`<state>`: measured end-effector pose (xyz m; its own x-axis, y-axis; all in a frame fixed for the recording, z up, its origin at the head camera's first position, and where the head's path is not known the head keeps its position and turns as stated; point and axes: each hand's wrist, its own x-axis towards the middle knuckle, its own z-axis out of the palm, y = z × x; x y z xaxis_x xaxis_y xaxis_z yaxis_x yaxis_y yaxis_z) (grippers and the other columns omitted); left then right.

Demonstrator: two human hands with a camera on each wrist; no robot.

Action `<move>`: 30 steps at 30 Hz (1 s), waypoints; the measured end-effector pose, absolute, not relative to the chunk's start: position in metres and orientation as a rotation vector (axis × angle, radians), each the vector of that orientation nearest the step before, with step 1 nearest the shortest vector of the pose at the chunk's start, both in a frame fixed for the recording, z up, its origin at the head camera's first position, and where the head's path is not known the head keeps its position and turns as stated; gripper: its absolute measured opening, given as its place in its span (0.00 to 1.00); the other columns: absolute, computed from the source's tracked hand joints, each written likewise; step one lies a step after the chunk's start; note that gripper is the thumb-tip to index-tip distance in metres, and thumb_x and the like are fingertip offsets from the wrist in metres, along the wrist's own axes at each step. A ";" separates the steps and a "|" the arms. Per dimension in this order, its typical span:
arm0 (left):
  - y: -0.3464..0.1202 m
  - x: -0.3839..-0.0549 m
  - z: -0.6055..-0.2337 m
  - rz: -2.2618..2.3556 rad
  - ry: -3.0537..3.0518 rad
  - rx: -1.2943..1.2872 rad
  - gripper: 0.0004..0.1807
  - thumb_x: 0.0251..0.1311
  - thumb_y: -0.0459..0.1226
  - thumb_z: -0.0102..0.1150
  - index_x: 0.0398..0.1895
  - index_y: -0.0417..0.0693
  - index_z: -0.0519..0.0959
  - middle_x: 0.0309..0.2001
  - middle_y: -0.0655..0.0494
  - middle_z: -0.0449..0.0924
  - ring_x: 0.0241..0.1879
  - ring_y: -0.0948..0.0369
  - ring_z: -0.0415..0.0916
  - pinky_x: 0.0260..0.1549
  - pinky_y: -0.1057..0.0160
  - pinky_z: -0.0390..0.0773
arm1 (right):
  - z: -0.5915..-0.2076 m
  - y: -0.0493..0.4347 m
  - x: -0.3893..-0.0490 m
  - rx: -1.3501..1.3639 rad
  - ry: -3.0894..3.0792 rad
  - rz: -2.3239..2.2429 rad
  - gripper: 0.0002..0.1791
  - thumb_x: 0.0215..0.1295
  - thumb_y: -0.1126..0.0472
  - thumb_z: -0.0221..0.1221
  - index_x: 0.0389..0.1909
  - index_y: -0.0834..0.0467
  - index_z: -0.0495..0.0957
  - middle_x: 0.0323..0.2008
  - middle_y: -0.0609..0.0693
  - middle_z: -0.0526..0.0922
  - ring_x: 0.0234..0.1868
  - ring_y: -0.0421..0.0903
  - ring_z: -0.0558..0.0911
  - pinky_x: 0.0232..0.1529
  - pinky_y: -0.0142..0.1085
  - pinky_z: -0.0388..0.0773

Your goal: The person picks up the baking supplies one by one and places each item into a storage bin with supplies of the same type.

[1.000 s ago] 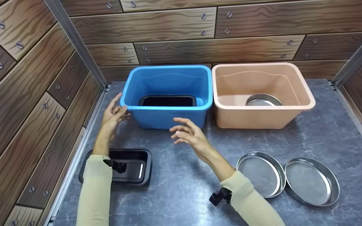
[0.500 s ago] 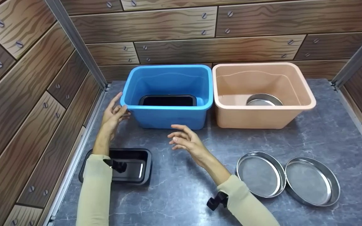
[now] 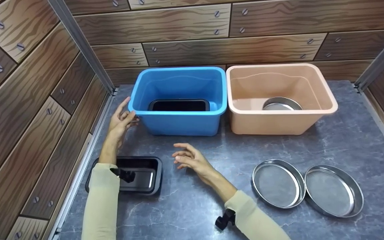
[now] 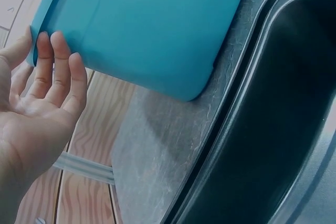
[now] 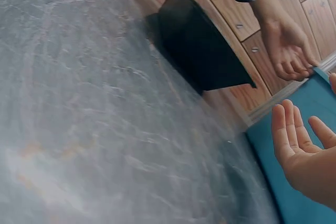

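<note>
My left hand [image 3: 120, 125] holds the near left corner of a blue plastic bin [image 3: 182, 124], its thumb and fingers about the rim. In the left wrist view that hand [image 4: 47, 98] has its fingertips against the bin's outer wall, below the lip. A black rectangular loaf pan [image 3: 142, 181] lies on the table beneath my left forearm, partly covered by it. Another black pan [image 3: 178, 105] sits inside the blue bin. My right hand [image 3: 192, 160] hovers in front of the bin with loosely bent fingers and nothing in them.
A peach bin [image 3: 268, 124] stands to the right of the blue one, with a round metal pan [image 3: 282, 103] inside. Two more round metal pans, a left one [image 3: 277, 183] and a right one [image 3: 332, 191], lie side by side at the right. Wood-patterned walls [image 3: 185, 25] enclose the table.
My right hand has drawn back toward me and slightly left, away from the blue bin's front. My left hand stays at the bin's corner. The bins and pans keep their places.
</note>
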<state>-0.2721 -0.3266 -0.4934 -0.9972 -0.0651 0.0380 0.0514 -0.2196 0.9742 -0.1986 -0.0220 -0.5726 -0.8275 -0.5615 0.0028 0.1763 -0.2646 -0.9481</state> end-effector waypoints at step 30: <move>-0.329 -0.272 -0.494 -2.413 -1.886 0.021 0.36 0.73 0.30 0.60 0.81 0.52 0.61 0.32 0.54 0.76 0.34 0.57 0.83 0.38 0.62 0.84 | -0.596 -0.057 -0.180 -0.469 1.502 -1.928 0.30 0.68 0.63 0.68 0.70 0.56 0.74 0.52 0.59 0.80 0.48 0.62 0.85 0.49 0.50 0.86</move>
